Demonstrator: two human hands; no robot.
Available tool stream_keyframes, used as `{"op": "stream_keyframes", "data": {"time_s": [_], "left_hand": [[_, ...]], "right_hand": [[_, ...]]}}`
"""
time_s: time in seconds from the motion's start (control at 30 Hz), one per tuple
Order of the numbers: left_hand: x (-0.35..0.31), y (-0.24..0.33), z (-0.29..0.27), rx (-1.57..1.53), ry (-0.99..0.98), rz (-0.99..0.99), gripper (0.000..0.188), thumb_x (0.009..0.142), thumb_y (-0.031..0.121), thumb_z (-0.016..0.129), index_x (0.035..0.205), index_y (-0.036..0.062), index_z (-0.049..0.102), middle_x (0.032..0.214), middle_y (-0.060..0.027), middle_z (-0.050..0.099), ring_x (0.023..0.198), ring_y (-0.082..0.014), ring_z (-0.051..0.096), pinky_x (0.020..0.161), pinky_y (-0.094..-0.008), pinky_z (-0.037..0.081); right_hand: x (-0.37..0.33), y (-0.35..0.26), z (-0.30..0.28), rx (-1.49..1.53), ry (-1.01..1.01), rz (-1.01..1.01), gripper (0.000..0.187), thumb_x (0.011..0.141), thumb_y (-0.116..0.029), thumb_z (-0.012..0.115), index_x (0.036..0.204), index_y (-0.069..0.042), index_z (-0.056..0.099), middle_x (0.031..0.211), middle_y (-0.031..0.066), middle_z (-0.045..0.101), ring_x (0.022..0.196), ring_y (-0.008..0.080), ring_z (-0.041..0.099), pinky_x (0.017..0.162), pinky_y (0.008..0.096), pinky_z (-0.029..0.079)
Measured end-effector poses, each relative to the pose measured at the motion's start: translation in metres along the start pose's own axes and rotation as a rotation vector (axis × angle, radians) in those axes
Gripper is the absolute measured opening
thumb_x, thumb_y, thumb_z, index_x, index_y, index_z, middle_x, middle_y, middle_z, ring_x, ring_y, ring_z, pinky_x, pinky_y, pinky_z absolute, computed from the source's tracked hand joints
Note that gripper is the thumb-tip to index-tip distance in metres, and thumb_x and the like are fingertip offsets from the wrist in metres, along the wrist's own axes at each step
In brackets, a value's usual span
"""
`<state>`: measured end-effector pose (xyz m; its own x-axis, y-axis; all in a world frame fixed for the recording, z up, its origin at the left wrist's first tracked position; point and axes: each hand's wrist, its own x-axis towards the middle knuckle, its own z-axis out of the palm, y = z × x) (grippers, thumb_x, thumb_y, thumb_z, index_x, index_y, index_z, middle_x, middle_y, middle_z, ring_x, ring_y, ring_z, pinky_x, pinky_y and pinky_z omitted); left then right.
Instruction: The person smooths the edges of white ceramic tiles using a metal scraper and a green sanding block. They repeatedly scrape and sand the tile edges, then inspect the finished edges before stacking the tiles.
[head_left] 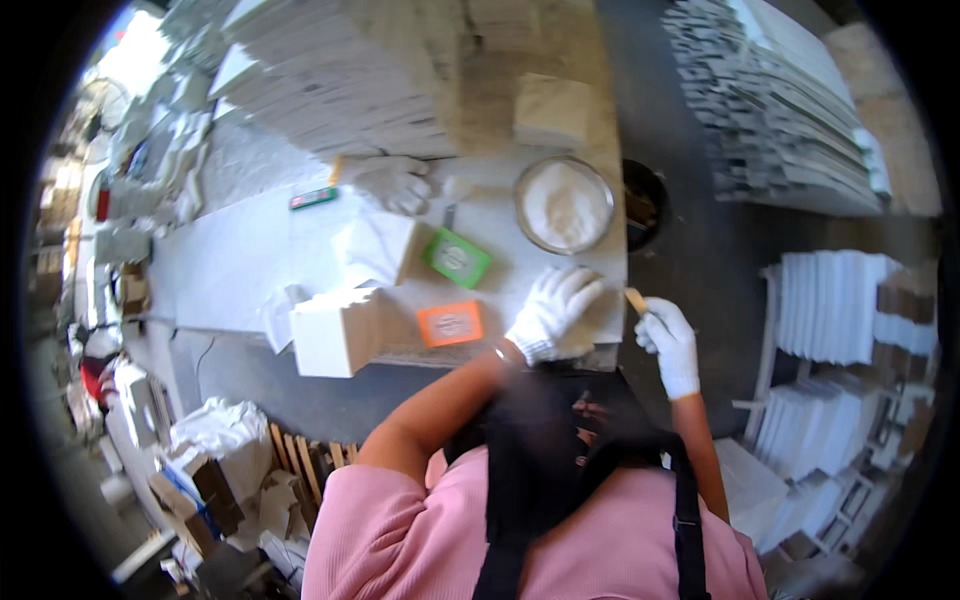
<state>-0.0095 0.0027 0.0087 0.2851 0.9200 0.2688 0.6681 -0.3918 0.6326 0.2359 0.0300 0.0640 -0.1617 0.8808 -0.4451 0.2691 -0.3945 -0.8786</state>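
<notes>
My left hand (553,310), in a white glove, lies on the tabletop near its right front corner with the fingers stretched out. Just past the table's right edge, my right hand (670,340), also gloved, is closed around a small tan wooden stick (636,300). Its other end is hidden in the hand, so I cannot tell what it belongs to. Beyond my left hand stands a round bowl of white powder (563,205). To the left of that hand lie an orange box (450,324) and a green box (456,258).
White slabs (335,335) stand at the table's front edge, with a white block (378,248) behind. A loose work glove (390,183) lies farther back, before tall stacked slabs (340,80). A dark bucket (643,205) stands right of the table; racked white slabs (825,305) are farther right.
</notes>
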Motion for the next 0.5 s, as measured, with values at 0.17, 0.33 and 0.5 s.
{"op": "stream_keyframes", "data": {"time_s": [0.17,0.33,0.5], "left_hand": [[0.014,-0.007,0.007,0.049,-0.033,0.045,0.103,0.054,0.036,0.086,0.144,0.0099,0.043,0.141,-0.0157,0.049,0.133,-0.0401,0.046,0.11,-0.0536,0.037],[0.007,-0.014,0.004,0.073,-0.081,0.043,0.108,0.056,0.045,0.089,0.145,0.0081,0.041,0.15,-0.0179,0.044,0.137,-0.0435,0.041,0.115,-0.0555,0.032],[0.002,-0.016,0.002,0.095,-0.089,0.031,0.105,0.057,0.05,0.088,0.143,0.0076,0.043,0.15,-0.0178,0.043,0.138,-0.0446,0.039,0.115,-0.0563,0.031]], "right_hand": [[0.014,-0.003,0.004,-0.08,0.025,-0.034,0.029,0.099,-0.01,0.059,0.127,-0.005,0.065,0.091,0.0034,0.067,0.076,0.0082,0.06,0.069,0.0241,0.05],[0.033,0.005,0.003,-0.071,0.011,-0.069,0.03,0.099,-0.01,0.059,0.127,-0.003,0.064,0.096,0.0045,0.069,0.081,0.0093,0.063,0.071,0.0254,0.052],[0.049,0.017,0.002,-0.093,-0.035,-0.092,0.028,0.099,-0.015,0.059,0.125,-0.008,0.067,0.096,0.0047,0.072,0.079,0.0104,0.064,0.07,0.0266,0.053]]}}
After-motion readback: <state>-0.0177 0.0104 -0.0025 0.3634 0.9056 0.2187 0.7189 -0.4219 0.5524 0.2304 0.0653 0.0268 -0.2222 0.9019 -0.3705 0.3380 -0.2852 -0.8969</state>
